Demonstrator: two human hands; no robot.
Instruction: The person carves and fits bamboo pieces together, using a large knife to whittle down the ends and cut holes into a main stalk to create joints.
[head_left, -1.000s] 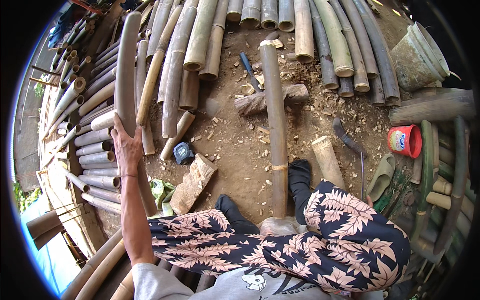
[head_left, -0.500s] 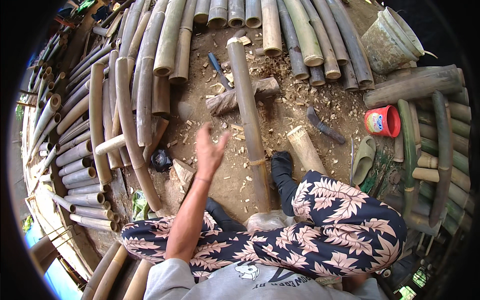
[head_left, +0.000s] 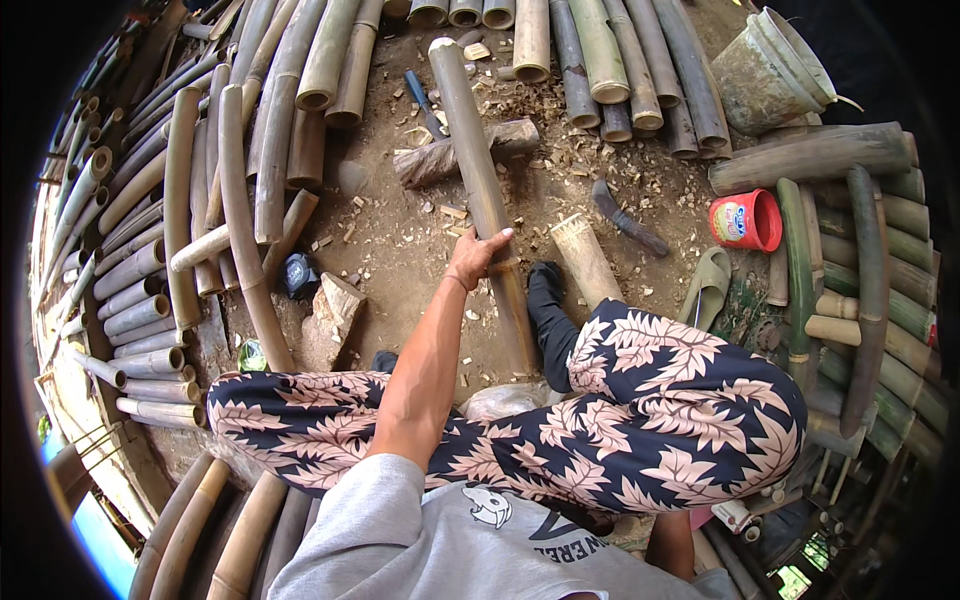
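My left hand [head_left: 478, 256] is closed around the lower part of a long bamboo pole [head_left: 470, 150], close to a tied band on it. The pole lies across a short rough log [head_left: 425, 165]; its near end comes down between my feet, close to a clear plastic bag [head_left: 510, 401]. Part of my right arm shows at the lower right by my thigh, but the hand itself is hidden. Beyond the log's left part lies a blue-handled tool [head_left: 418, 90]. A dark curved tool [head_left: 628, 222] rests right of the pole, beside a pale short bamboo piece [head_left: 585, 258].
Wood chips litter the dirt floor. Bamboo poles [head_left: 600, 60] line the far side, with more stacked left and right. A red tub [head_left: 745, 220], a dirty bucket [head_left: 770, 75] and a green sandal [head_left: 708, 285] stand or lie rightward. A wood block [head_left: 335, 315] sits left.
My left hand, earlier raised with its fingers apart left of the pole, has moved right and taken hold of it. The whole view has shifted slightly.
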